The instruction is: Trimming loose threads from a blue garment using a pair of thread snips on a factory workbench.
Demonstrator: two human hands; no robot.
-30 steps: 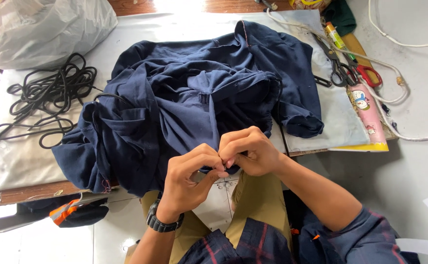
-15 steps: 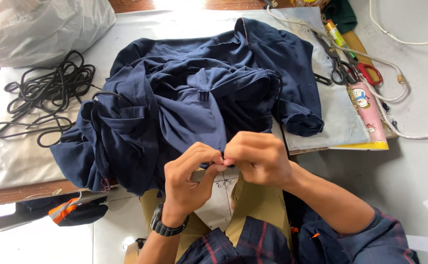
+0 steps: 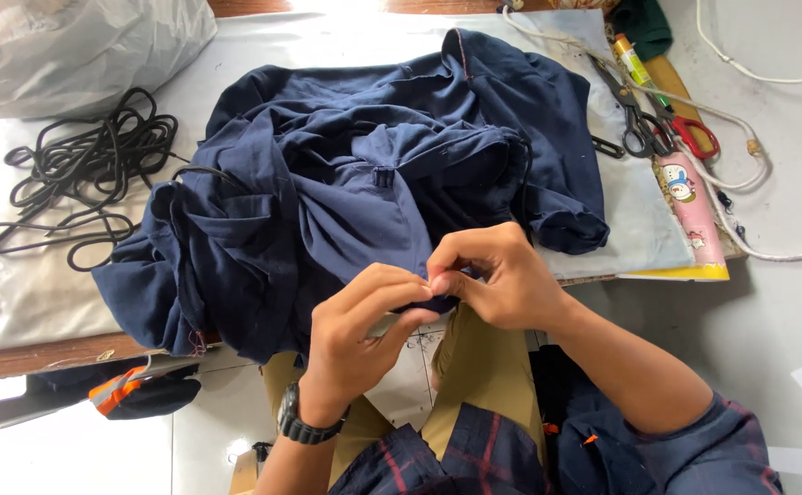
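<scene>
A crumpled navy blue garment lies heaped on a low board covered with white cloth. Both hands pinch its near edge over my lap. My left hand, with a black wristwatch on its wrist, grips the fabric edge between thumb and fingers. My right hand presses fingertips against the same spot, touching the left hand's fingers. Whether a small tool sits between the fingers is hidden.
A tangle of black cord lies at the left, a white plastic bag behind it. Scissors, a pink tube and a white cable lie at the right. A dark cloth with an orange stripe sits under the board's edge.
Both hands have shifted slightly right and up along the garment's edge, staying pinched together. The garment's folds have barely moved.
</scene>
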